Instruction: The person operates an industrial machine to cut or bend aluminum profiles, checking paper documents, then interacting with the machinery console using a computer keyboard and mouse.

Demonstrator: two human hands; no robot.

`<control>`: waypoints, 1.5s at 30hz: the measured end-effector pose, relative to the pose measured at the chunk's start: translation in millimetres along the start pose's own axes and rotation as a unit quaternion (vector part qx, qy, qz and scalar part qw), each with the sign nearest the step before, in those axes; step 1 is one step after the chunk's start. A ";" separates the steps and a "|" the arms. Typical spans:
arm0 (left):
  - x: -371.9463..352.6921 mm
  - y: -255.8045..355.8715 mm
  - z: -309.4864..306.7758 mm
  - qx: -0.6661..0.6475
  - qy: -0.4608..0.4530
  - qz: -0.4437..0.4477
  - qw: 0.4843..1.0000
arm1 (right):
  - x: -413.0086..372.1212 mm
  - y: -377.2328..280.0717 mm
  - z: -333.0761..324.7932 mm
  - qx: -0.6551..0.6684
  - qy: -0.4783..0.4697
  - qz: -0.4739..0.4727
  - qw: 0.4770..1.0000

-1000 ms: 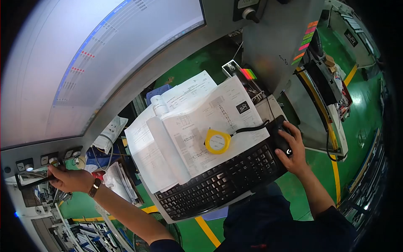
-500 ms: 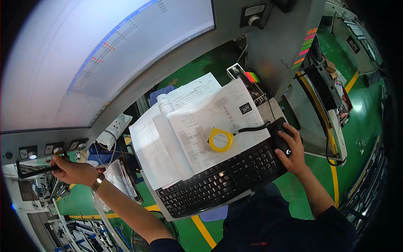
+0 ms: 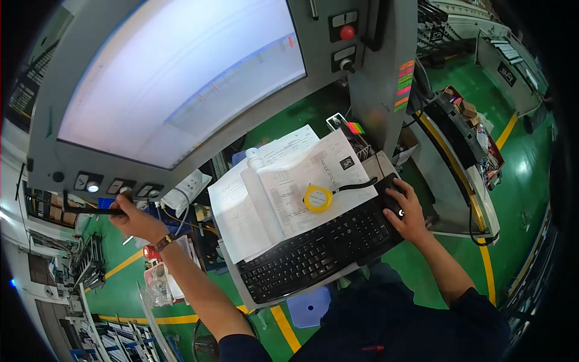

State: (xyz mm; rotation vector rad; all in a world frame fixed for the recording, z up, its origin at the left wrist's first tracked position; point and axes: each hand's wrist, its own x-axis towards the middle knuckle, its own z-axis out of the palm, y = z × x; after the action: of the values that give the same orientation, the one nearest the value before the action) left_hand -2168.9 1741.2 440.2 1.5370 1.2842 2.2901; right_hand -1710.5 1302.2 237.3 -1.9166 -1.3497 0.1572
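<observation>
My left hand is closed around the black handle at the lower left of the grey monitor panel, its fingertips beside a knob. On the right, my right hand rests over a black mouse at the end of the black keyboard. Printed drawing sheets lie behind the keyboard, one partly rolled. A yellow tape measure with a black strap sits on them. The lit screen shows rows of small text too blurred to read.
A red button and a black switch are on the panel's right side. Coloured tabs stick to the grey post. A blue stool stands below the keyboard shelf. Machine parts and a box of items are at the right.
The view has shifted, so more of the panel, including the red button, and the blue stool now show. Both hands keep their places on the handle and the mouse.
</observation>
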 end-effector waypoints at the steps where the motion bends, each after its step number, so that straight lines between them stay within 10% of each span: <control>1: 0.2 0.3 0.0 -0.017 -0.007 0.000 1.000 | 0.5 -2.0 -0.7 0.005 0.002 0.002 1.000; 45: -3.2 10.7 -3.4 -0.111 -0.085 -0.028 0.990 | -7.7 5.9 5.3 0.032 0.066 -0.018 0.997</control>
State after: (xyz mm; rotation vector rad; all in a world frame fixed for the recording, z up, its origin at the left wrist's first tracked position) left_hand -2166.3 1730.7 444.7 1.5589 0.9797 2.1306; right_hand -1712.0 1297.6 227.4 -1.8169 -1.2755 0.0544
